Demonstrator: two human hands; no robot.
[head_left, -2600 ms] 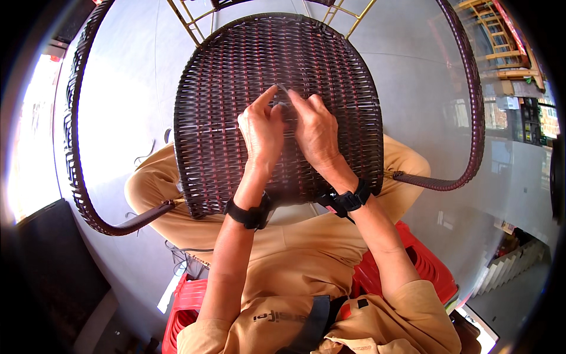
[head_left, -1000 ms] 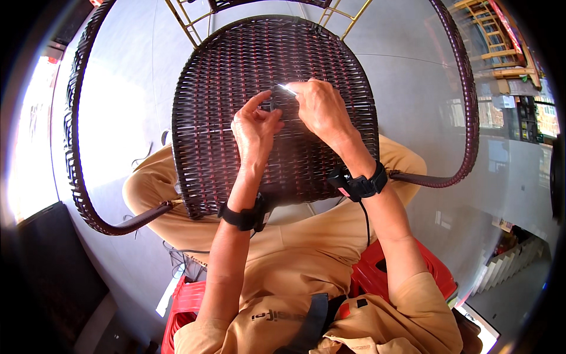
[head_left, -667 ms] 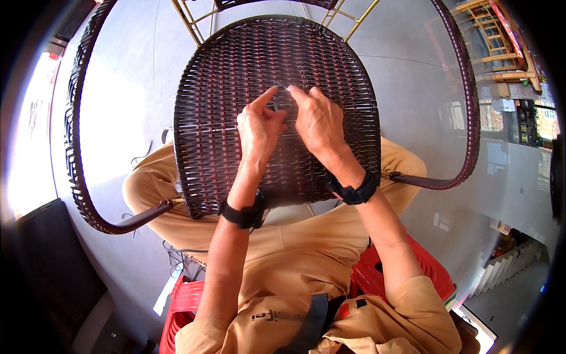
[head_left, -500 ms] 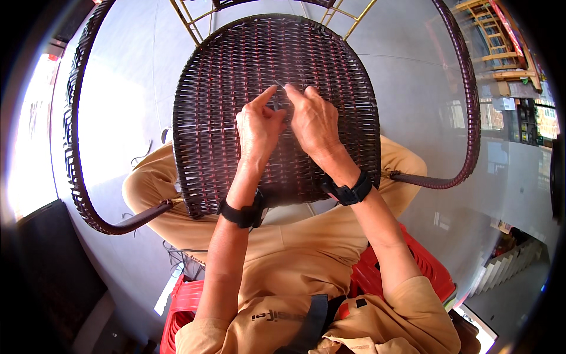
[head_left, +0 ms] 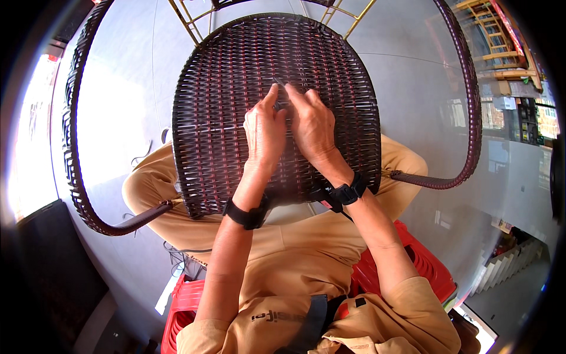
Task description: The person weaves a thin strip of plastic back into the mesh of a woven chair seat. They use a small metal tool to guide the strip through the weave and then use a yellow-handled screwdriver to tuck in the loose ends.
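A dark brown and reddish woven chair seat [head_left: 221, 94] lies in front of me, over my crossed legs. Above its middle, both hands are close together. My left hand [head_left: 263, 131] is curled, its index finger pointing forward and its thumb alongside. Close by on the right, my right hand [head_left: 314, 125] is bent, with its index finger reaching toward the left fingertip. A thin dark sliver [head_left: 277, 81] shows just beyond the two fingertips. It is too small to name, and whatever lies between the fingers is mostly hidden.
Wrapped dark armrests [head_left: 73, 147] curve out on both sides of the seat. Gold metal rods [head_left: 361, 19] rise at its far edge. Red plastic stools [head_left: 415, 262] are beneath me. Wooden frames [head_left: 501, 56] stand far right; cables [head_left: 172, 255] lie on the floor at left.
My left hand has shifted slightly right and turned more upright, its thumb now nearer the right hand. My right hand has moved slightly left. The chair has hardly moved.
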